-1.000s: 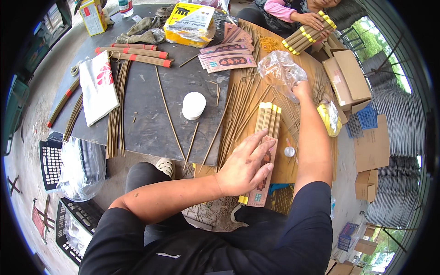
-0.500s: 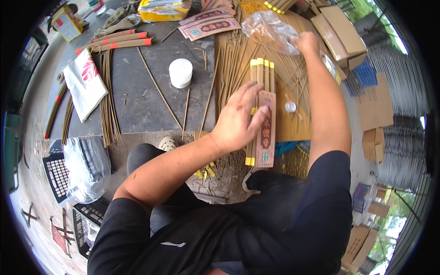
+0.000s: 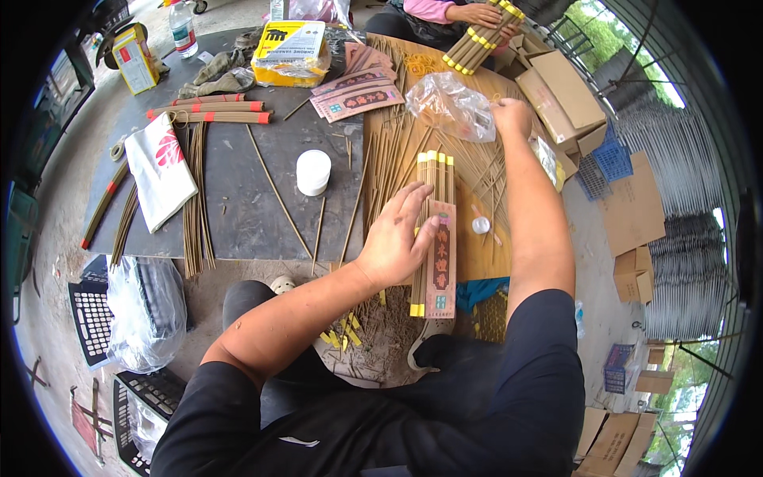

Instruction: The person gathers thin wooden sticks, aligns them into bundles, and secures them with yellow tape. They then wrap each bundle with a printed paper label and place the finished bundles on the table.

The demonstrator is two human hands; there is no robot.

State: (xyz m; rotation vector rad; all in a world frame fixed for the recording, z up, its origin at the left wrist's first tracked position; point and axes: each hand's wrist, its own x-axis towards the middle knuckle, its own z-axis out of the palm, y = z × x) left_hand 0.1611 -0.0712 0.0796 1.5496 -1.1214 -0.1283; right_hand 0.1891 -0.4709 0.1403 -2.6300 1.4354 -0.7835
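Observation:
My left hand [image 3: 400, 238] lies with its fingers stretched out across a bundle of incense sticks [image 3: 435, 173] with yellow ends. Under its thumb is a pink printed paper label [image 3: 442, 274], lying lengthwise along the bundle. The bundle rests on the wooden tabletop, and its near end juts past the front edge. My right hand [image 3: 511, 118] is farther off, at the right edge of a clear plastic bag [image 3: 447, 99] with something orange in or under it. Its fingers are curled in, and their tips are hidden. Right of the bundle sits a small white round container [image 3: 481, 225].
Loose incense sticks [image 3: 385, 171] lie around the bundle. Left on a dark board [image 3: 238, 215] are a white tub [image 3: 313, 172], a white cloth bag [image 3: 159, 167] and red-banded bundles [image 3: 214, 117]. Beyond, another person's hand [image 3: 477, 14] holds yellow-ended bundles. Cardboard boxes [image 3: 560, 95] stand at right.
The view has tilted, so the table sits lower and another person's hands with bundles now show at the top. My left hand stays on the bundle; my right stays at the bag.

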